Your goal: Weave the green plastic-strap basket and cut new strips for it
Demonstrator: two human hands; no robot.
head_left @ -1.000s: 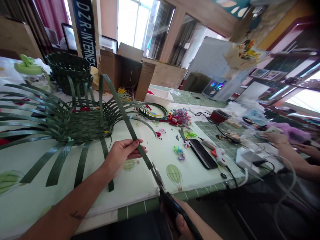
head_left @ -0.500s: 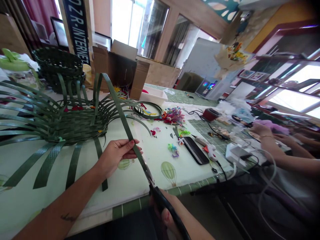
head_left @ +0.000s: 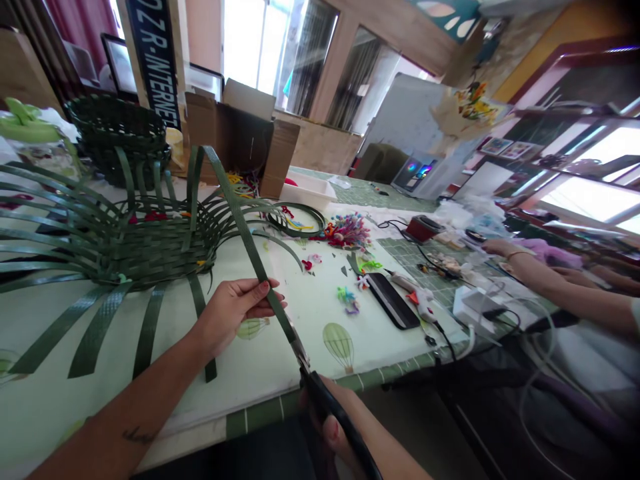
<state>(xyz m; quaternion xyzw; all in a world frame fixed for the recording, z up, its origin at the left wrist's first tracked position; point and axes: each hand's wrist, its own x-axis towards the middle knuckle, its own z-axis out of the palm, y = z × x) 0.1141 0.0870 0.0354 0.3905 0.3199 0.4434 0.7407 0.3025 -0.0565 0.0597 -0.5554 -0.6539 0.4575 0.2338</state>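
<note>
Pinching strip point(head_left: 243, 235), left fingers point(head_left: 253, 291); right hand point(head_left: 334, 432), scissors point(head_left: 320, 395).

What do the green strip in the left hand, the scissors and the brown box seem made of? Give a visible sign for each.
Green strip: probably plastic strapping, slightly glossy; it bends in smooth springy curves. Scissors: pale shiny blades, so metal; matte black handles, likely plastic. Brown box: cardboard, dull, with creased open flaps.
</note>
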